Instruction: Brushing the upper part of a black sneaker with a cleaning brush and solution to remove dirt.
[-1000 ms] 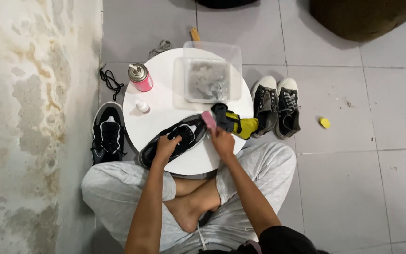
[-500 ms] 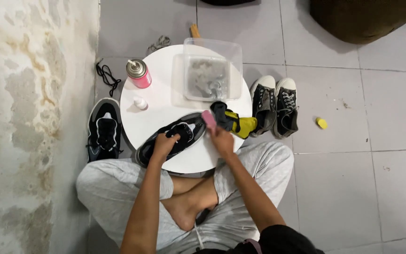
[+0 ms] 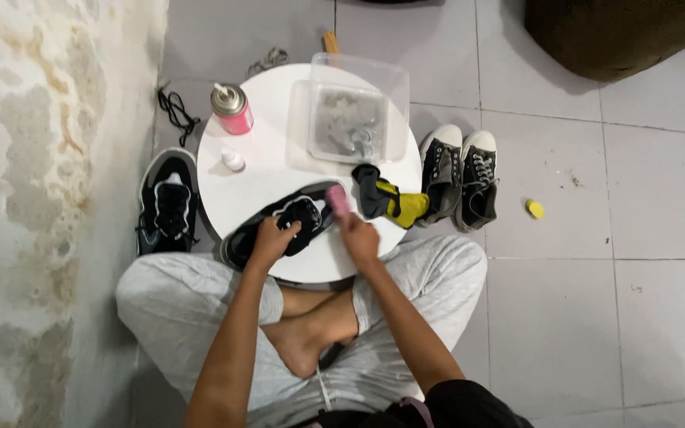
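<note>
At the near edge of the round table: a black sneaker (image 3: 283, 223) lies on its side, toe toward the person's left.
Left hand (image 3: 273, 240): clamped over the shoe's middle, pinning it to the white round table (image 3: 271, 186).
Right hand (image 3: 356, 235): closed around a pink brush (image 3: 337, 199), its head against the shoe's heel end.
Change: over the last second the brush hand has edged only slightly along the heel; the shoe has stayed put, so scrubbing is under way.
Far edge: clear tub (image 3: 357, 119) of murky water.
Left edge: pink spray can (image 3: 231, 109), small white bottle (image 3: 232, 160).
Right edge: black-and-yellow cloth (image 3: 390, 201).
Floor: second black sneaker (image 3: 167, 202), grey pair (image 3: 459, 178).
</note>
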